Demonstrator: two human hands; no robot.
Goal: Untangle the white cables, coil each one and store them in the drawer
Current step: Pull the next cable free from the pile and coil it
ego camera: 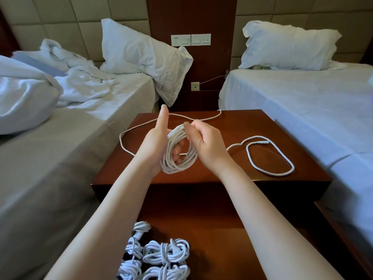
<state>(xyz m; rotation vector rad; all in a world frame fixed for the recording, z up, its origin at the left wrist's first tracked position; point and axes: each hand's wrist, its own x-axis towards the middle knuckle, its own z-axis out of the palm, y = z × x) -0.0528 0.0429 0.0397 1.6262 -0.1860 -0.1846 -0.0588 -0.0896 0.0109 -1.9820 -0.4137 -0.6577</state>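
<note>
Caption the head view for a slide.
Left hand and right hand coil a white cable over the nightstand.

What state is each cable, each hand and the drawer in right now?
coil: part-wound, held above the nightstand.
left hand: fingers through the coil, thumb up.
right hand: pinches the coil's top.
loose cable: slack on the nightstand.
drawer: open.
bundles: coiled, in the drawer.
</note>
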